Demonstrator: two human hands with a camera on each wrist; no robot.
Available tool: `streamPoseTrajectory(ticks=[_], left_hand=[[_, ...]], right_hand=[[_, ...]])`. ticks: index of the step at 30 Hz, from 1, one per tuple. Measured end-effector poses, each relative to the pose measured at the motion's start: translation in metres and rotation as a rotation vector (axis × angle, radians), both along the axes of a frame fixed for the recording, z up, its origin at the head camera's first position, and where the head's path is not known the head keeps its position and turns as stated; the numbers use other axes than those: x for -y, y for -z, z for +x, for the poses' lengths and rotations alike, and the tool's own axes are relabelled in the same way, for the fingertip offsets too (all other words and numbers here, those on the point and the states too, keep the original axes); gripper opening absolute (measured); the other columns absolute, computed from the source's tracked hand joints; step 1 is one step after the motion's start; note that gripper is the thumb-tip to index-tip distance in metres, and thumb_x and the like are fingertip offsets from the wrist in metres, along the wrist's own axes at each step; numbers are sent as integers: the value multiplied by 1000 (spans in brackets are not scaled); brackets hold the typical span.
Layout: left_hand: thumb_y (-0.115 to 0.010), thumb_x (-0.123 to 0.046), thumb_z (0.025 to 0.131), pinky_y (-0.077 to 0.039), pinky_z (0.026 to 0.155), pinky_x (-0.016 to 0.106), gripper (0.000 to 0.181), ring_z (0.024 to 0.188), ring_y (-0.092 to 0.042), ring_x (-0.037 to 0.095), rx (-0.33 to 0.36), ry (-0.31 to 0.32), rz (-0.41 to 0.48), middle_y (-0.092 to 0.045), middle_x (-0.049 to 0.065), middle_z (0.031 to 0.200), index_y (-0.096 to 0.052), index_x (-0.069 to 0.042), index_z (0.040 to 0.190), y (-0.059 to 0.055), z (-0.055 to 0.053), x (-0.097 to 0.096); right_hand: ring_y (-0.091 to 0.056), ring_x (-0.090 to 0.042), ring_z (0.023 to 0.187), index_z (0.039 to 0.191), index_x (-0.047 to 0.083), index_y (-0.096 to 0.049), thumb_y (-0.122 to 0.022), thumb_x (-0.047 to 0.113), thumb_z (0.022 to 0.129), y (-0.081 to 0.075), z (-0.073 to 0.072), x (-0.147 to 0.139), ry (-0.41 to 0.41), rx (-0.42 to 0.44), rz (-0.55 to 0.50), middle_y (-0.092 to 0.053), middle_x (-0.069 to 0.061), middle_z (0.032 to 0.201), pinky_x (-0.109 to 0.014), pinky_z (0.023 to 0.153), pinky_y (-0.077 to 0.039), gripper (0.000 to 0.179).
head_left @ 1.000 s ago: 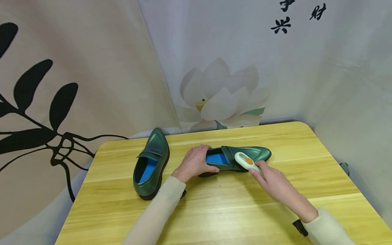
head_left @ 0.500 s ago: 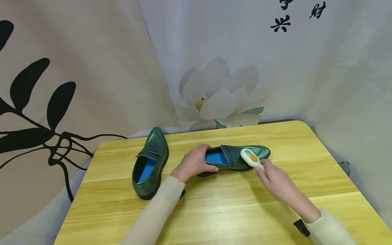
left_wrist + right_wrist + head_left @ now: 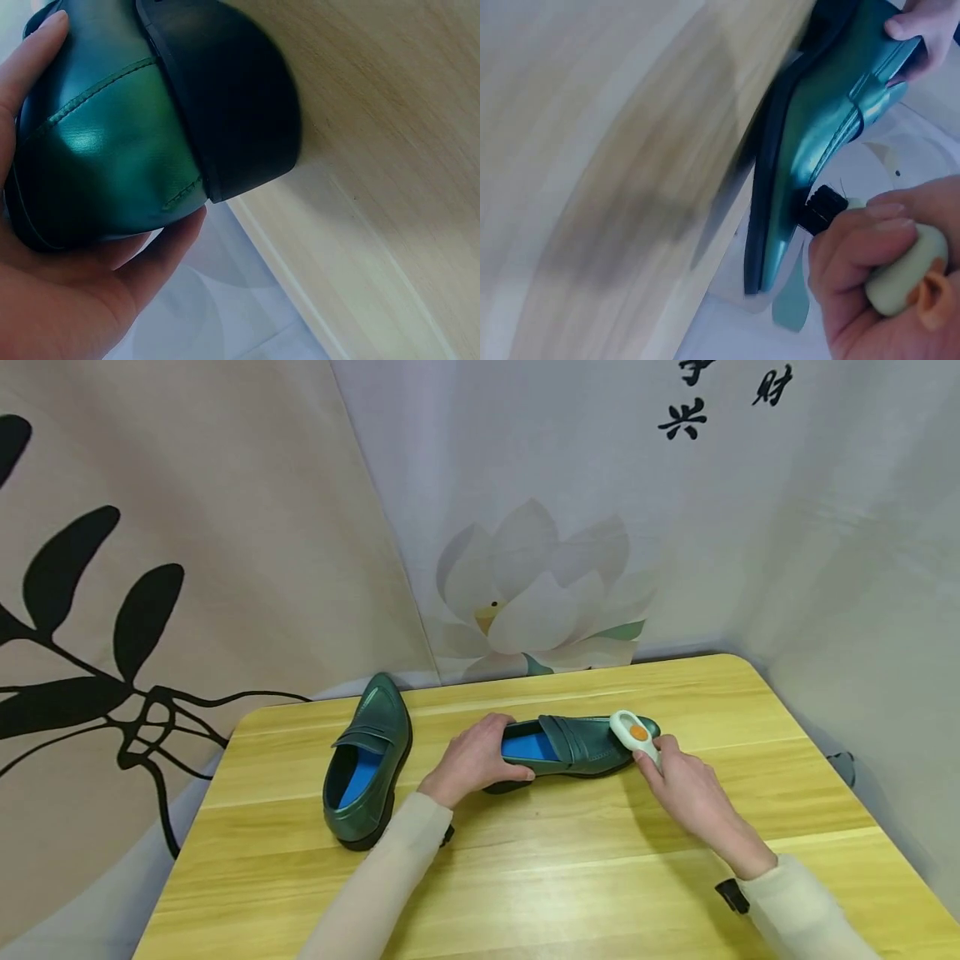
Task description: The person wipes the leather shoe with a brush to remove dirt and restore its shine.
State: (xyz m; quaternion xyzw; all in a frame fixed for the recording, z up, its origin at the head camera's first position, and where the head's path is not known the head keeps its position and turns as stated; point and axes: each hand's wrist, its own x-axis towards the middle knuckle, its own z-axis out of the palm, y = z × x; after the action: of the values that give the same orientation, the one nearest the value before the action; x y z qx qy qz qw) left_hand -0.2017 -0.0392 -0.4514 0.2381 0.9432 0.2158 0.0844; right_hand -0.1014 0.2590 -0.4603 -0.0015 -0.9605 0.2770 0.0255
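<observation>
A green loafer (image 3: 592, 752) with a blue insole lies sideways on the table, its toe to the right. My left hand (image 3: 471, 762) grips it around the heel; the left wrist view shows thumb and fingers on either side of the heel counter (image 3: 112, 142). In my right hand (image 3: 693, 793) is a small white brush (image 3: 627, 727) with an orange spot. Its black bristles (image 3: 823, 210) touch the upper close to the toe, as seen in the right wrist view. Curled fingers wrap the brush handle (image 3: 906, 274).
The matching green loafer (image 3: 378, 710) stands at the left with its toe pointing to the back. Both rest on a yellow wooden table (image 3: 547, 877). Behind the table's far edge hangs a printed curtain (image 3: 540, 460).
My right hand has moved the brush rightward along the loafer, from near the strap to close to the toe. The left hand keeps its hold at the heel.
</observation>
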Motion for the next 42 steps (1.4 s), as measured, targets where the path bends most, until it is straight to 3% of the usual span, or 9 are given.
streamPoseTrajectory(ticks=[6, 9, 17, 24, 28, 35, 37, 42], left_hand=[[-89, -54, 77, -51, 98, 58, 91, 123, -60, 31, -5, 2, 2, -53, 10, 151, -52, -10, 148, 2, -1, 1], [-89, -54, 77, -51, 99, 58, 91, 123, -60, 31, -5, 4, 2, -53, 10, 151, -52, -10, 148, 3, 0, 1], [-88, -56, 77, -48, 101, 60, 92, 126, -59, 31, 6, -10, -14, -52, 9, 152, -52, -11, 149, 2, 0, 2], [-87, -56, 78, -48, 101, 61, 92, 126, -59, 32, 2, -8, -15, -52, 10, 152, -52, -11, 149, 2, 0, 2], [-87, -57, 78, -48, 101, 61, 92, 125, -59, 32, -2, -4, -15, -53, 10, 151, -52, -11, 149, 2, 0, 2], [-86, -58, 78, -50, 99, 60, 90, 121, -61, 31, -21, -16, -22, -56, 10, 147, -53, -11, 147, 1, 0, 2], [-86, -58, 78, -50, 99, 60, 90, 120, -62, 32, -23, -15, -16, -57, 10, 146, -54, -10, 147, 0, 1, 2], [-85, -59, 79, -51, 98, 57, 90, 120, -62, 31, -27, -1, -52, -57, 10, 146, -54, -9, 147, -2, 1, 1]], right_hand=[[-44, -17, 53, 132, -11, -47, -45, 36, 112, -1, -9, 23, -40, -3, -75, -52, -5, 72, -32, 47, -38, 51], [-45, -17, 52, 132, -11, -48, -46, 36, 112, 0, -12, 25, -42, -7, -62, -52, -6, 71, -32, 45, -38, 52], [-47, -21, 52, 128, -15, -47, -46, 33, 111, -1, -8, -16, 46, -42, 43, -53, -9, 70, -35, 45, -38, 51], [-47, -22, 53, 131, -16, -45, -41, 37, 112, 0, -6, -30, 73, -57, 33, -51, -9, 69, -35, 45, -38, 57], [-45, -20, 52, 131, -16, -46, -42, 36, 112, 0, -2, -21, 50, -95, 20, -50, -7, 68, -34, 45, -37, 55], [-52, -18, 62, 134, -13, -48, -49, 33, 111, 6, 6, 2, -116, -117, 13, -64, -10, 85, -35, 53, -44, 51], [-53, -18, 64, 133, -13, -49, -49, 34, 111, 9, 7, 1, -119, -106, 40, -65, -11, 88, -36, 54, -44, 51], [-46, -19, 54, 132, -12, -48, -44, 34, 112, 10, 6, -14, -34, -75, 102, -55, -7, 75, -35, 45, -36, 51]])
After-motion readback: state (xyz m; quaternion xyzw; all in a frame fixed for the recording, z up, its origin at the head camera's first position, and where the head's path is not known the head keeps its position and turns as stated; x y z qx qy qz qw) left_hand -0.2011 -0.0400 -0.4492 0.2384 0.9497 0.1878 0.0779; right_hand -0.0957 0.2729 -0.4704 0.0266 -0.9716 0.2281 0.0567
